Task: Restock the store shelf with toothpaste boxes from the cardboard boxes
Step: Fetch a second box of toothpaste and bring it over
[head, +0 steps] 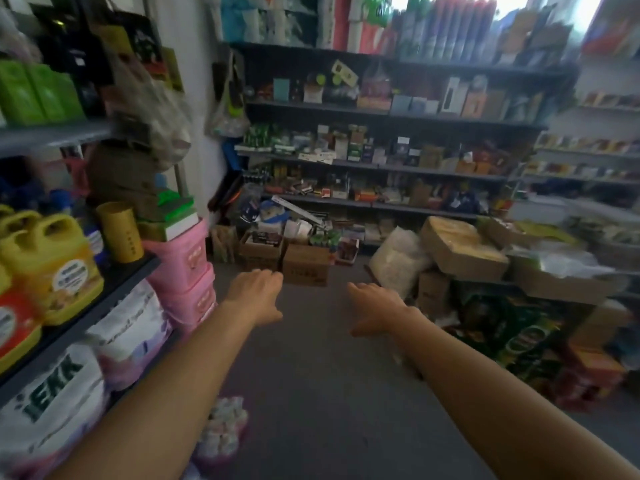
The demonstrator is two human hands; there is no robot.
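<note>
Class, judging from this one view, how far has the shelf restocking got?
Done: nothing visibly; the shelf is too blurred to judge. In hand: nothing; left hand and right hand stretch forward empty. Left: reach the cardboard boxes on the floor and shelve toothpaste.

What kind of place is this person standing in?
Most likely a small general store: tiered shelves crowded with packaged goods, yellow detergent jugs on a side rack, and cardboard boxes of stock on the floor.
</note>
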